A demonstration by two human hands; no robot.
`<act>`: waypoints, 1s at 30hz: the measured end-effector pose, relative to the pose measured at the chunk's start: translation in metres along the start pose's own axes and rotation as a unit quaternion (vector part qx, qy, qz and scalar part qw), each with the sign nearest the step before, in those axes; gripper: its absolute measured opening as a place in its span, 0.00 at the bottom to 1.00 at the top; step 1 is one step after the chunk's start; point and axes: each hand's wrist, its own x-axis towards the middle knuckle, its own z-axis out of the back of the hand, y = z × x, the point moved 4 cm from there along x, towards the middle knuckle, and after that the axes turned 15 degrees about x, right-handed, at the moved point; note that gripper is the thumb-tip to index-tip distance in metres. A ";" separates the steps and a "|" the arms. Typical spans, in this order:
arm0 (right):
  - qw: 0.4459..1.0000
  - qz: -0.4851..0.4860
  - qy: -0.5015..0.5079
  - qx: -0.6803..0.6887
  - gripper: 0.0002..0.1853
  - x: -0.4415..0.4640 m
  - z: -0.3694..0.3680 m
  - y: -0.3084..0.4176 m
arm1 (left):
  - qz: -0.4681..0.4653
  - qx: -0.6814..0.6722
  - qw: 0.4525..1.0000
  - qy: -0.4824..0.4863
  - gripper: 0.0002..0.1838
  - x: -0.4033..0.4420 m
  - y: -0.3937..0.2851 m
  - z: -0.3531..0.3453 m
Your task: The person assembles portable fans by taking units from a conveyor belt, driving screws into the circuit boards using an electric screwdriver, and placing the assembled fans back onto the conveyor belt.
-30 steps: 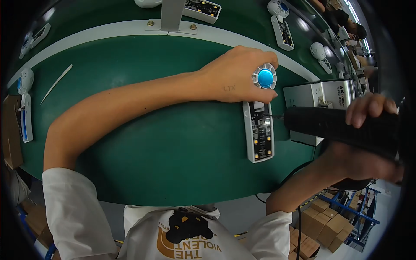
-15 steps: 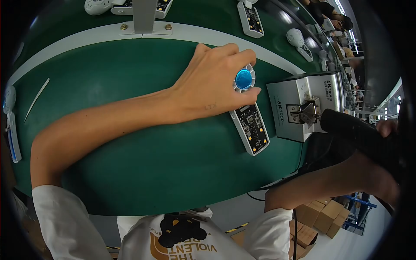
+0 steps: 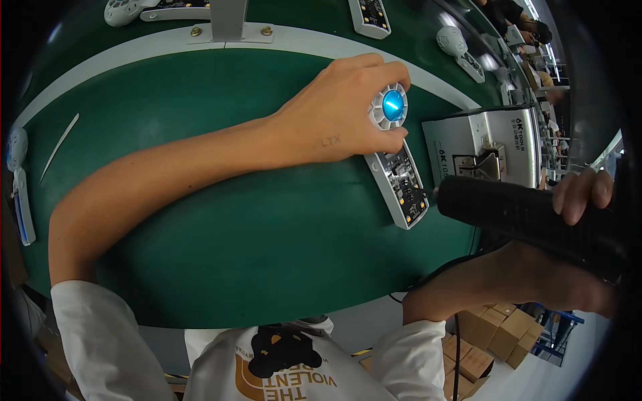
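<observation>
My left hand (image 3: 358,110) is closed around the round head of a white handheld device (image 3: 392,198), with its thumb and fingers at the rim. A shiny blue disc (image 3: 393,105) shows in the middle of the head. Below the hand, the device's body lies open on the green table, baring a black circuit board (image 3: 405,184) with small yellow parts. My right hand (image 3: 580,195) grips a black electric screwdriver (image 3: 515,207), held almost level. Its thin tip is over the circuit board's right side; whether it touches is unclear.
A silver screw feeder box (image 3: 455,144) stands right of the device. A white strip (image 3: 59,147) and another device (image 3: 22,200) lie at left. Beyond the pale table rim (image 3: 314,41) are more devices and a metal post (image 3: 227,20). Cartons (image 3: 508,331) sit on the floor.
The screwdriver has moved left and down from the feeder's front to the circuit board. My left hand keeps its hold on the device; the whole view has shifted slightly.
</observation>
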 end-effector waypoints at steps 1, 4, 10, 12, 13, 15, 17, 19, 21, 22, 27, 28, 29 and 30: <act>1.000 -0.001 -0.006 0.000 0.51 -0.001 -0.019 -0.017 | 0.002 -0.001 1.000 0.006 0.22 0.002 0.001 0.001; 1.000 -0.006 -0.009 -0.004 0.51 0.010 -0.017 -0.019 | -0.014 -0.005 1.000 -0.011 0.22 0.006 0.005 0.004; 1.000 -0.007 -0.009 -0.007 0.51 0.019 -0.015 -0.031 | -0.019 -0.007 1.000 -0.012 0.23 0.014 0.011 0.005; 1.000 -0.029 0.007 -0.003 0.51 0.015 -0.008 -0.009 | -0.018 -0.004 0.999 -0.044 0.23 -0.002 -0.011 0.003; 1.000 -0.030 0.008 -0.004 0.51 0.016 -0.010 -0.010 | -0.017 -0.005 0.999 -0.044 0.23 0.000 -0.009 0.004; 1.000 -0.029 0.009 -0.007 0.51 0.019 -0.012 -0.015 | -0.017 -0.007 0.999 -0.042 0.23 0.001 -0.008 0.004; 1.000 -0.028 0.012 -0.006 0.51 0.021 -0.013 -0.018 | -0.014 -0.005 0.999 -0.043 0.23 0.002 -0.007 0.005; 1.000 -0.025 0.015 -0.005 0.51 0.021 -0.014 -0.020 | -0.012 -0.003 0.999 -0.045 0.23 0.003 -0.005 0.005; 1.000 -0.024 0.019 -0.004 0.51 0.021 -0.018 -0.026 | -0.017 0.010 0.999 -0.049 0.23 0.003 -0.004 0.005; 0.999 -0.025 0.022 -0.002 0.51 0.019 -0.020 -0.027 | -0.013 0.011 0.999 -0.051 0.23 0.003 -0.006 0.005; 0.999 -0.033 0.023 0.003 0.51 0.023 -0.013 -0.030 | 0.001 0.013 0.999 -0.036 0.23 0.003 -0.004 0.009; 0.999 -0.032 0.027 0.006 0.51 0.022 -0.017 -0.035 | 0.002 0.016 0.999 -0.038 0.23 0.002 -0.004 0.006; 0.999 -0.028 0.029 0.005 0.51 0.024 -0.024 -0.040 | -0.007 0.015 0.999 -0.047 0.23 0.002 -0.002 0.007; 0.999 -0.024 0.034 0.008 0.51 0.024 -0.021 -0.039 | -0.015 0.018 0.998 -0.057 0.22 0.001 -0.003 0.006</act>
